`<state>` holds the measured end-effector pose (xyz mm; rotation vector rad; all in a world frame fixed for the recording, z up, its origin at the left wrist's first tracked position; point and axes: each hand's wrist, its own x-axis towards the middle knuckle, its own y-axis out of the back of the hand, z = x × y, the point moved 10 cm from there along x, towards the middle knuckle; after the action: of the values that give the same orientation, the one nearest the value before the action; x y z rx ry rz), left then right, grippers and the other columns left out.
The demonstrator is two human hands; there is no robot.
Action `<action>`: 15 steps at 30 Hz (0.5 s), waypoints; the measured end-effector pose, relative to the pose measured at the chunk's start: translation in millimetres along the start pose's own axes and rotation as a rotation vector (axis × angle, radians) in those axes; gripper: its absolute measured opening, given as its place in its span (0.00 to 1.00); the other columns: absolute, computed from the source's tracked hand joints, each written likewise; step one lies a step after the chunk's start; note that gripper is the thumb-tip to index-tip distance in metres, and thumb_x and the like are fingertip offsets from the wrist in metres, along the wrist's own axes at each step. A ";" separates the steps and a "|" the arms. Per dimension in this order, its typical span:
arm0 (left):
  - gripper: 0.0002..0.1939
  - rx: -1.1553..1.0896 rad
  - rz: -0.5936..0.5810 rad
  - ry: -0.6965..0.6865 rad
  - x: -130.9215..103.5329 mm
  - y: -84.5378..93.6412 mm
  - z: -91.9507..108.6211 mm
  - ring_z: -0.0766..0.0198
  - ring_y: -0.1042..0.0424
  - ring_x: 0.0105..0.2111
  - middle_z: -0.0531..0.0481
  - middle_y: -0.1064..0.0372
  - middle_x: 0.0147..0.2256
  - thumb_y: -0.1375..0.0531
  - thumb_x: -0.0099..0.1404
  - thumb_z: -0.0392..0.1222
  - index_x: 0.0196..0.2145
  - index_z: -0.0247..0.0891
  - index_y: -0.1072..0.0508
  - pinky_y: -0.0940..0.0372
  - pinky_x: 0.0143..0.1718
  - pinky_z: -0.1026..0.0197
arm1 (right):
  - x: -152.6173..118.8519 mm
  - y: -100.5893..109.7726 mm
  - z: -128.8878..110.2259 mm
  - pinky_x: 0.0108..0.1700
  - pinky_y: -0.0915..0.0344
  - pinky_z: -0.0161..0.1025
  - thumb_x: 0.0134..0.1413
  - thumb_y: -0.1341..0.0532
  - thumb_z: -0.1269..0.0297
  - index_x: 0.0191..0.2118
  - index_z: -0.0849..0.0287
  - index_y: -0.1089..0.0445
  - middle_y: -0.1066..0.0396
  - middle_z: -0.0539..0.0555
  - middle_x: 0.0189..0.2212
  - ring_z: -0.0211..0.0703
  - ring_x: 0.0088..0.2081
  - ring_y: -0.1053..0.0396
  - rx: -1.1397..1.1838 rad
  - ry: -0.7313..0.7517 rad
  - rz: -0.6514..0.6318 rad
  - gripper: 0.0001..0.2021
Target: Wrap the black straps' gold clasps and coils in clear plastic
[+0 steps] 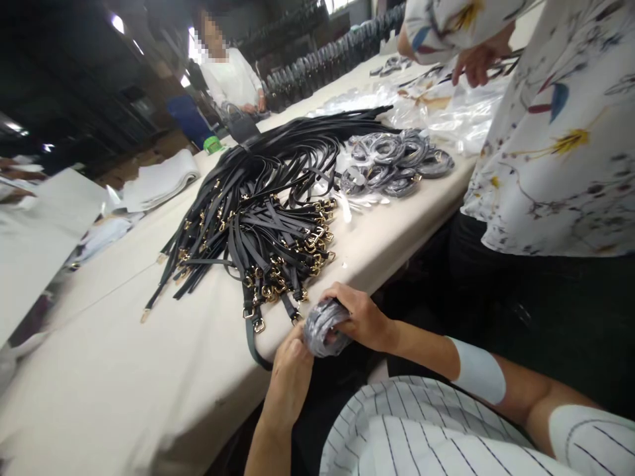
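**Coil [316, 330] in shiny grey wrap, held just off the edge of a cream table [124, 370]**

The coil is a thick ring with a crinkled, glossy skin that looks like clear plastic over dark loops. It sits between the person's two hands, near the table's front corner. The right hand [367, 320] grips its right side, one finger bent over the top and others at the ring's opening. The left hand [290, 367] is bent against the left side; its fingertips are hidden, so whether they pinch anything cannot be told.

Behind the hands spreads a heap of black straps [270, 221], flat, narrow and smooth with a leather-like sheen. Gold-coloured metal buckles [317, 248] crowd the strap ends nearest the hands, and one strap droops over the table edge. Beside the heap lies a cluster of wrapped coils [387, 158], similarly grey and glossy. Small white slips [346, 210] lie around them; any print is too small to tell.

Farther along, clear plastic sheets [461, 125] lie rumpled before a co-worker in a white floral shirt [560, 145], whose hand [476, 65] hangs over the table. Another person in a white top [235, 79] is at the far side, near a bright green object [212, 145]. Thick white sheets [161, 182] lie folded along the left edge.
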<state>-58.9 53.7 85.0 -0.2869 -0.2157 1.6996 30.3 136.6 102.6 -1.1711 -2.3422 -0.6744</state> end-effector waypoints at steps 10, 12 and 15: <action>0.18 0.517 -0.330 0.219 9.0 -23.0 -8.4 0.53 0.35 0.48 0.43 0.29 0.46 0.47 0.71 0.49 0.48 0.39 0.24 0.42 0.54 0.53 | 1.0 -4.0 -29.6 0.34 0.40 0.37 0.64 0.47 0.70 0.34 0.58 0.33 0.32 0.53 0.26 0.41 0.29 0.36 -0.357 0.521 -0.181 0.08; 0.19 0.560 -0.337 0.164 11.1 -29.7 -13.8 0.53 0.35 0.48 0.43 0.30 0.46 0.49 0.71 0.50 0.47 0.39 0.24 0.41 0.53 0.52 | 3.0 -0.5 -27.9 0.32 0.42 0.36 0.63 0.46 0.71 0.30 0.58 0.34 0.34 0.51 0.24 0.39 0.27 0.38 -0.398 0.511 -0.109 0.10; 0.19 0.680 -0.170 0.090 15.6 -16.9 -23.3 0.53 0.33 0.44 0.43 0.29 0.42 0.49 0.70 0.52 0.48 0.41 0.24 0.39 0.51 0.52 | 2.8 4.3 -21.7 0.28 0.46 0.37 0.62 0.45 0.71 0.26 0.57 0.36 0.37 0.49 0.21 0.38 0.23 0.42 -0.477 0.486 0.006 0.12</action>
<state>-37.9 71.1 66.9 0.1591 0.3938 1.4905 35.8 127.6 122.2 -1.0407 -1.8169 -1.3942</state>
